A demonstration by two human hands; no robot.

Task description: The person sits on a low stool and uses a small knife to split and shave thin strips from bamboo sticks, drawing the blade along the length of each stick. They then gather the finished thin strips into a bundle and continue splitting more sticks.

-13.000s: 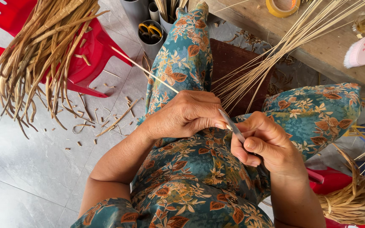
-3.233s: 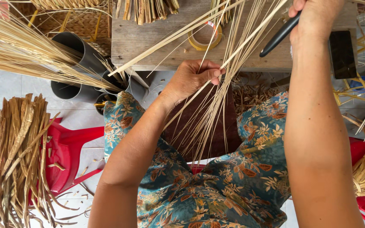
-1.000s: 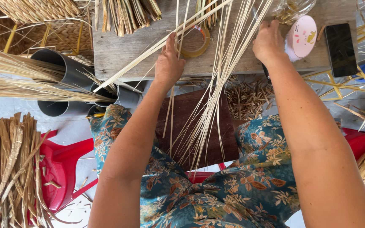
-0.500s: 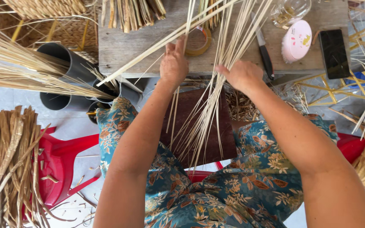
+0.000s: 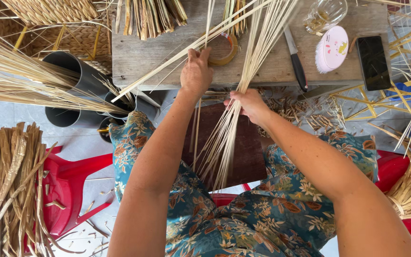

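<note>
Wooden bench (image 5: 158,57): it is running across the top of the frame, a grey plank top carrying most of the small things.
Reed strips (image 5: 229,128): a long pale bundle is fanning from the top centre of the frame down over a dark brown board (image 5: 248,157) lying at the centre, on the person's lap.
Flat dried leaves (image 5: 10,185): a thick sheaf is lying over a red plastic stool (image 5: 77,190) at the lower left.
Grey tubes (image 5: 72,90): they are standing at the left middle, stuffed with more straw (quite a thicket of it).
Left hand (image 5: 197,72): it is reaching up to the bench edge at the upper centre, fingers held close together and resting against a single strip slanting across the bench, just beside a tape roll (image 5: 223,48).
Right hand (image 5: 249,102): it is sitting just right of centre, fingers curled in and pinching the reed bundle where it is narrowing.
Black phone (image 5: 373,62): it is lying flat at the upper right of the bench.
Pink round brush (image 5: 332,47): it is resting left of the phone.
Knife (image 5: 295,59): dark-handled, it is lying on the bench between the bundle and the brush.
Glass jar (image 5: 327,13): it is standing at the top edge, above the brush.
</note>
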